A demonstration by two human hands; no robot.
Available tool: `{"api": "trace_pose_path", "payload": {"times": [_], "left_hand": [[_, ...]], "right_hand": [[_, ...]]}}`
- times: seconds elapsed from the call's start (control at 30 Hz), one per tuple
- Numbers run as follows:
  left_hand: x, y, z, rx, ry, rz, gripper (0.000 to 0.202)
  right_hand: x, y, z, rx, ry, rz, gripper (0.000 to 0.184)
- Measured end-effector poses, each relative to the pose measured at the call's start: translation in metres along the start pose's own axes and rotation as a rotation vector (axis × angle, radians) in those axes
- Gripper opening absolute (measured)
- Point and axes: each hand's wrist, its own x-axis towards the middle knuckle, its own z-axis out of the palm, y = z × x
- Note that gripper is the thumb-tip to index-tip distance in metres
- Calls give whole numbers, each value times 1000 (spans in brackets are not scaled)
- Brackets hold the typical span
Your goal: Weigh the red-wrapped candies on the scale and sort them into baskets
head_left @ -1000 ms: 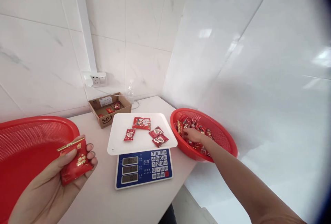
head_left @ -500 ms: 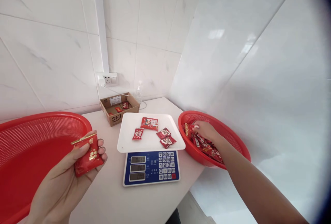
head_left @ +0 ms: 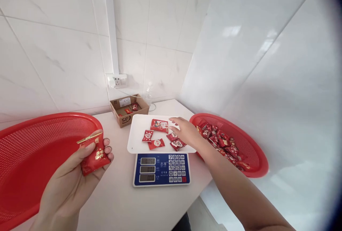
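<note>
My left hand (head_left: 77, 168) is closed around a red packet (head_left: 94, 154) with gold lettering and a gold strip along its top, held above the table's left part. My right hand (head_left: 184, 130) hovers over the right side of the white scale tray (head_left: 137, 143), fingers apart and nothing seen between them. On that tray lie several red wrapped packets: a larger one with a printed picture (head_left: 159, 125), a small one (head_left: 147, 136), a flat one (head_left: 156, 143) near the front, and two overlapping ones (head_left: 178, 144) partly under my hand.
The blue scale panel (head_left: 162, 170) faces me. At the right is a red basket (head_left: 258, 152) heaped with red packets; another red basket (head_left: 53, 119) stands left. A cardboard box (head_left: 125, 120) with a few packets and a clear bottle (head_left: 149, 94) are at the back by the wall.
My right hand has moved left from the right basket to over the scale tray. Another red packet now lies at the tray's front. The left hand still holds its packet.
</note>
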Motion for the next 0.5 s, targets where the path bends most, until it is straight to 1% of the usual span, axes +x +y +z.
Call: {"api": "trace_pose_path", "payload": {"times": [0.07,0.17,0.3,0.4,0.5], "left_hand": [[-1,3,0,-11,19,5,18],[-1,6,0,-27,32,12,20],[1,5,2,-32,14,6,21],[3,2,3,-32,16,-7,19],[4,0,5,-25,26,-20,18]], "right_hand": [[-17,9,-8,51,73,28,34],[-55,28,-18,77,140,107,35],[-102,57,-20,-14,158,311,40],[-119,75,-12,-102,127,417,41],[-124,85,-3,-189,96,451,41]]}}
